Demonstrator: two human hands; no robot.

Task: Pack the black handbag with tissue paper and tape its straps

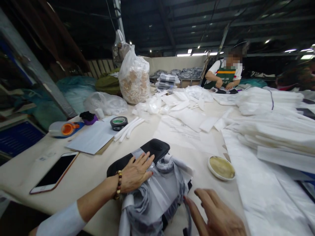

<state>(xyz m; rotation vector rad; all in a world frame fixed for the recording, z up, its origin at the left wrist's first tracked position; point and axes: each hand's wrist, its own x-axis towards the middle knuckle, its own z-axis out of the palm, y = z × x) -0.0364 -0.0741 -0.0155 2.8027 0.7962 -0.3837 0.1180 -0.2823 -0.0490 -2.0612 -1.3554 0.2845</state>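
My left hand [136, 171], with a bead bracelet at the wrist, lies flat with fingers spread on a grey bundle wrapped in clear plastic [157, 193] and on the flat black pad [142, 155] under it. My right hand [216, 214] hovers at the lower right of the bundle, fingers stretched out and apart, one fingertip at the bundle's edge, holding nothing.
A small dish of yellowish paste [221, 167] sits right of the bundle. A phone [55, 172], paper sheets [92, 137], a tape roll [118, 123] and white tubes lie to the left. White fabric sheets [270, 137] cover the right. Another person [225, 74] works at the far end.
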